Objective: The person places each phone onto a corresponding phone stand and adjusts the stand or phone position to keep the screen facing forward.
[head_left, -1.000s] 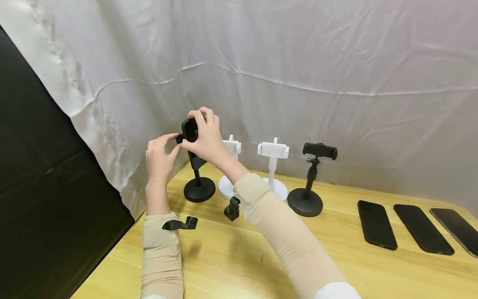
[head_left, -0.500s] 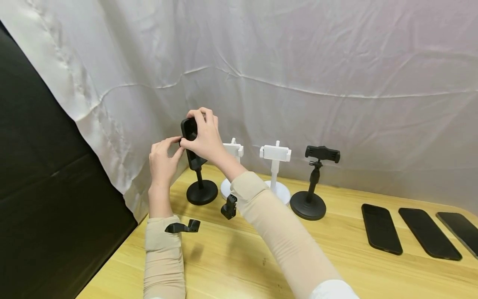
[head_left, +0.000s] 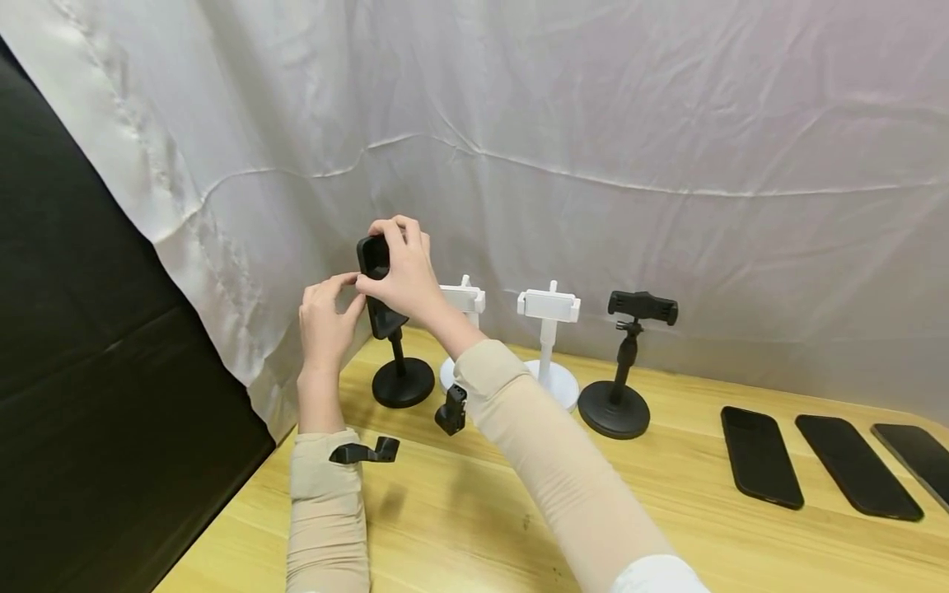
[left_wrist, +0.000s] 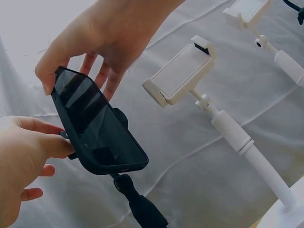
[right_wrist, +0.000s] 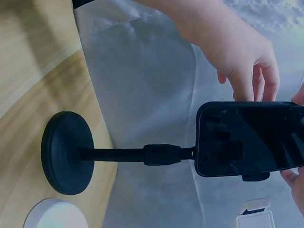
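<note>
A black smartphone stands upright at the clamp of a black phone stand at the back left. My right hand grips the phone's upper part, thumb on the near edge and fingers over the top. On the phone's left side my left hand pinches a small black end of the stand's clamp between thumb and index finger. In the right wrist view another clamp end shows at the opposite long edge of the phone. The phone's back is hidden.
Two white phone stands and another black phone stand stand to the right along the back. Three dark phones lie flat at the table's right. A pale curtain hangs behind, and a black panel borders the left.
The phone has settled slightly left and lower against the stand's clamp, with the left hand shifting slightly right beside it. The head view has moved a little. Both grips stay the same.
</note>
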Tool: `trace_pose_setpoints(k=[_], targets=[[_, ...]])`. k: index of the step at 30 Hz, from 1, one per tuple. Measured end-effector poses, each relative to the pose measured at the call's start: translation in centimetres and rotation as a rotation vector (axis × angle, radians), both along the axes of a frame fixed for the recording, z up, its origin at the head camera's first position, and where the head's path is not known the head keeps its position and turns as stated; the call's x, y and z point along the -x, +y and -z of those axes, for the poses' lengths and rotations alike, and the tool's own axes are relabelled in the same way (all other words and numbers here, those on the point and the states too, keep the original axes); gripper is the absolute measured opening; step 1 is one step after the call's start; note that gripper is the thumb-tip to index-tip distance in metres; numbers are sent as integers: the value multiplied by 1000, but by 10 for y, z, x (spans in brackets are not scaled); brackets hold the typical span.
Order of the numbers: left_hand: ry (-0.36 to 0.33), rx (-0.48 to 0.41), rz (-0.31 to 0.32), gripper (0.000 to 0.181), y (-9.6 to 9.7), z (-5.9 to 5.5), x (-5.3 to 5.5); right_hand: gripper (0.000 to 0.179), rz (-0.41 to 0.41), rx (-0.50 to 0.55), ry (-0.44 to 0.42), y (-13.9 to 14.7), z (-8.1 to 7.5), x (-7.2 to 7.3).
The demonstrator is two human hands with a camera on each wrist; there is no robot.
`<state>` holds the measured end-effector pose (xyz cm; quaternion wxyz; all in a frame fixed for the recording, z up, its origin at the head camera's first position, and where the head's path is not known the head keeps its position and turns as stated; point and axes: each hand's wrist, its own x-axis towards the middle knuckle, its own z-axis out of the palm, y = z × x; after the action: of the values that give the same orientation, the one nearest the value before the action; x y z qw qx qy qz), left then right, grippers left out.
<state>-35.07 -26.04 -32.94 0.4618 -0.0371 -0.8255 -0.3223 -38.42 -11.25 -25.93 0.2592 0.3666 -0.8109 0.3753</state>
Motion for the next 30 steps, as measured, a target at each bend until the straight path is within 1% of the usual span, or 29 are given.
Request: trace_pose_setpoints(k=[9, 16, 22, 30], targets=[[-11, 5, -6, 31, 0, 0, -1, 54, 35, -30, 7, -5, -3, 0], [-47, -22, -6, 32, 2, 2, -1, 67, 96, -65, -12, -8, -3, -3], [-48, -32, -11, 32, 5, 1, -1, 66, 111, -100, -4, -9, -6, -4], [-78, -38, -24, 32, 9, 0, -1, 64, 119, -117, 23, -8, -4, -1]])
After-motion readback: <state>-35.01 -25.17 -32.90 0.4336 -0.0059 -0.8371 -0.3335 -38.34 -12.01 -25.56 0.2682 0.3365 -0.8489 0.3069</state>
